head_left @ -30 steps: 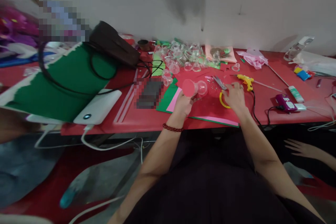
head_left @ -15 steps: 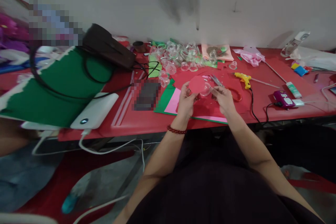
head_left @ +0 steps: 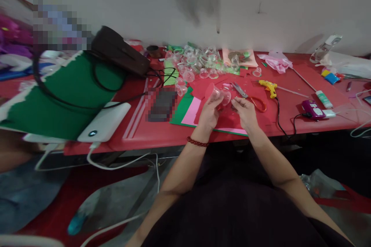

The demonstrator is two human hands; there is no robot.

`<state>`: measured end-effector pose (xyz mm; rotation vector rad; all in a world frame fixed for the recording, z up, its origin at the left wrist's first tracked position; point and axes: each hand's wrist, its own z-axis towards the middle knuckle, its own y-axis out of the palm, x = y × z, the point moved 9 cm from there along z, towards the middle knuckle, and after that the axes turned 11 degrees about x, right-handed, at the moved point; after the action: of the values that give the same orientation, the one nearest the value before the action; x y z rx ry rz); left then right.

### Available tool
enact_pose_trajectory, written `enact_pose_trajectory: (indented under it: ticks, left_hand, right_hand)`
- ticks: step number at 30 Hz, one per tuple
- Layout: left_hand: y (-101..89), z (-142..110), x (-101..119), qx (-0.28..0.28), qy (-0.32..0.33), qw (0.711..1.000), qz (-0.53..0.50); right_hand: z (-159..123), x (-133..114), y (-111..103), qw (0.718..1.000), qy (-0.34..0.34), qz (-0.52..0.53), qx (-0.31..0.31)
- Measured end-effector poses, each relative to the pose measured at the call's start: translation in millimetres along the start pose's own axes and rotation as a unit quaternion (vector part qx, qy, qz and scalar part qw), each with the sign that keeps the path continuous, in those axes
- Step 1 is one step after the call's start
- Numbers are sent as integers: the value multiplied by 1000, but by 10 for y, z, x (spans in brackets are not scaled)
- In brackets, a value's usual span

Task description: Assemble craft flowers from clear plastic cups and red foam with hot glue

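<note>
My left hand (head_left: 209, 115) is closed around a clear plastic cup piece (head_left: 225, 98), flared like two small cups end to end, with a red paper disc (head_left: 209, 91) at its left end. The piece is held tilted above sheets of red paper. Just right of its rim is my right hand (head_left: 246, 112), thumb and fingertips pinched together; whatever they may hold is too small to make out. Scissors (head_left: 240, 90) with orange-red handles lie beyond the right hand. A yellow glue gun (head_left: 269, 88) rests farther right.
Many clear plastic cups (head_left: 199, 61) are heaped at the back. Left are a blurred dark phone (head_left: 162, 104), a white power bank (head_left: 104, 123), a green board (head_left: 63, 96) and a brown bag (head_left: 118, 52). A purple power adapter (head_left: 313, 109) and green-white bottle (head_left: 324, 99) stand right.
My left hand has turned the cup piece, so the red disc now faces left and the clear sides show. My right fingers have drawn slightly down, beside the rim.
</note>
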<state>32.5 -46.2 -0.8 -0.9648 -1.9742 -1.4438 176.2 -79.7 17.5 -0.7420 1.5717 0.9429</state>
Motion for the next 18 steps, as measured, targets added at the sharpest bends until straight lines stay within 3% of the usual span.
enact_pose_trajectory:
  ticks: [6, 18]
  left_hand:
    - [28, 40, -96, -16, -56, 998, -15]
    - [114, 156, -127, -45, -80, 994, -63]
  right_hand:
    - [-29, -8, 10, 999, 27, 32, 2]
    - [-109, -14, 210, 996, 36, 73, -47]
